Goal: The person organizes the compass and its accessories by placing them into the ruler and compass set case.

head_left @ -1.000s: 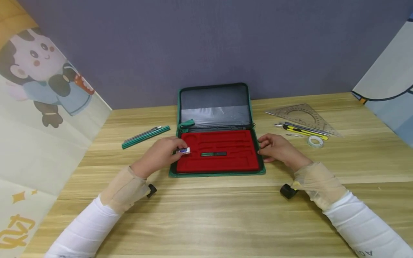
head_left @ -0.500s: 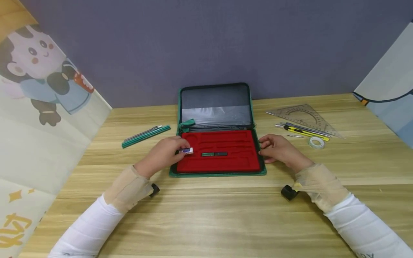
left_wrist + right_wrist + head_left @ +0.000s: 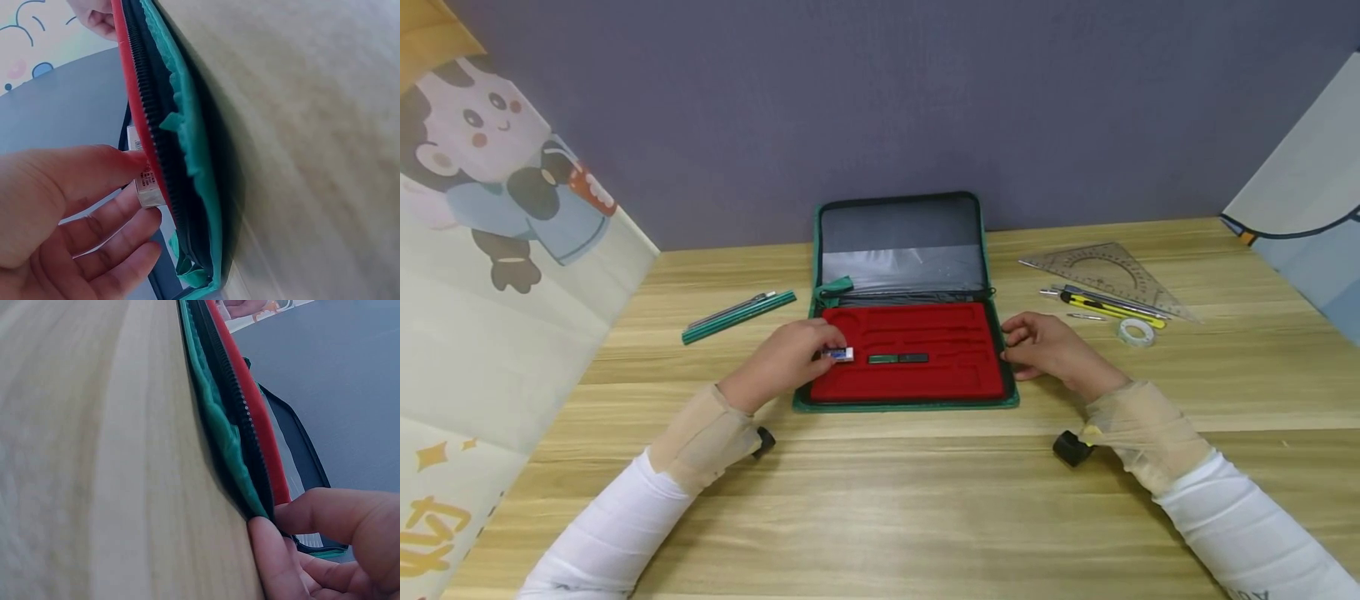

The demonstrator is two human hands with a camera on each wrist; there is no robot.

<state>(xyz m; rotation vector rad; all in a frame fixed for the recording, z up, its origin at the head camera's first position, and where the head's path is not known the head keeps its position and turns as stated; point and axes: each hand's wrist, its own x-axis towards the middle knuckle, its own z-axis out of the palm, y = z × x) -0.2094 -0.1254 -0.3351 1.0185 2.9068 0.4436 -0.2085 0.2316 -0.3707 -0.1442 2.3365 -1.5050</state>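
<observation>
One hand [image 3: 784, 358] (left) pinches a blocky, printed eraser [image 3: 844, 354].

We count two hands, a left hand [image 3: 784, 354] and a right hand [image 3: 1052, 350], with one zip case [image 3: 906, 407], one red tray [image 3: 902, 385], one eraser [image 3: 844, 355] and one green-and-black stick [image 3: 898, 358]. We further tally one set square [image 3: 1108, 277], one yellow cutter [image 3: 1108, 307], one tape roll [image 3: 1137, 342], one short silver piece [image 3: 1086, 317], two black wrist devices [image 3: 1072, 447] and two white sleeves [image 3: 1247, 517]. We cannot settle the number of green bars [image 3: 739, 317] or slim metal tools [image 3: 1127, 302].
</observation>
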